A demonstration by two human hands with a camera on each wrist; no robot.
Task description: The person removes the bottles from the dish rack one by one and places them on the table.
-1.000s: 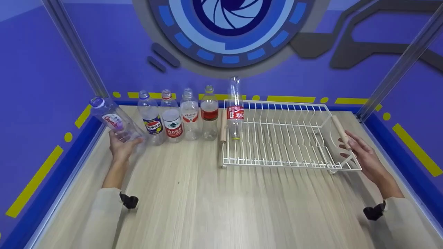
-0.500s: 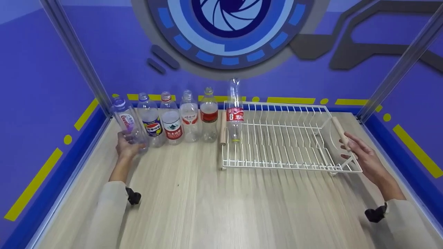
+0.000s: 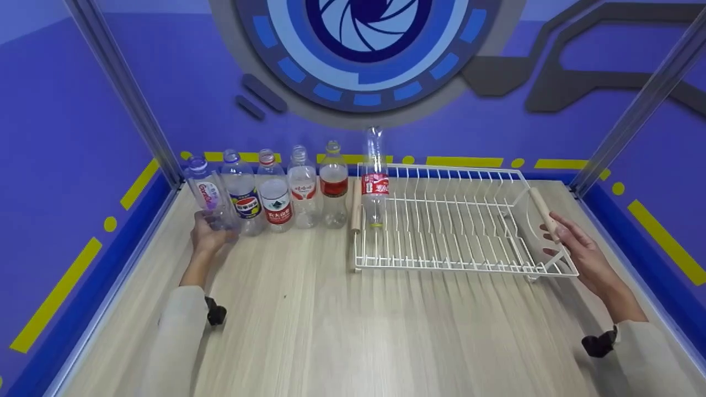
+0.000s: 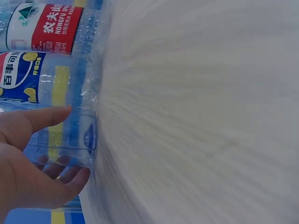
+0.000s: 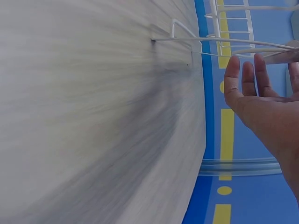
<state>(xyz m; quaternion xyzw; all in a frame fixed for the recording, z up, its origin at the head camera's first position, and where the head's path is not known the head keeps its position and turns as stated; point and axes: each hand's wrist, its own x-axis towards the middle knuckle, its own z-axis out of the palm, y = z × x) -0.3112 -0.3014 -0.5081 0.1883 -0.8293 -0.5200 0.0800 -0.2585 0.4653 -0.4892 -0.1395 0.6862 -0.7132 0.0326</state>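
Observation:
My left hand [image 3: 208, 234] holds a clear bottle [image 3: 212, 199] with a pink-lettered label by its lower part. In the left wrist view, thumb and fingers lie on either side of its base [image 4: 70, 144]. It stands close beside a blue-labelled bottle [image 3: 246, 204], the first of several bottles in a row. At the far right, my right hand [image 3: 582, 251] has its thumb at the wooden handle [image 3: 543, 215] of a white wire rack [image 3: 441, 268], with fingertips showing on the handle's other side. In the right wrist view those fingers [image 5: 261, 79] reach up by the rack's wire.
A red-labelled bottle [image 3: 375, 184] stands upside down at the rack's left end. The row continues with a red-and-white-labelled bottle [image 3: 277, 207], a white-and-red-labelled bottle [image 3: 304, 193] and a dark-red-labelled bottle [image 3: 334, 190]. Blue panels [image 3: 452, 132] enclose the wooden table [image 3: 331, 331].
My left hand has moved right with the clear bottle, from a leftward lean to standing nearly upright beside the row. The right hand and rack have kept their place.

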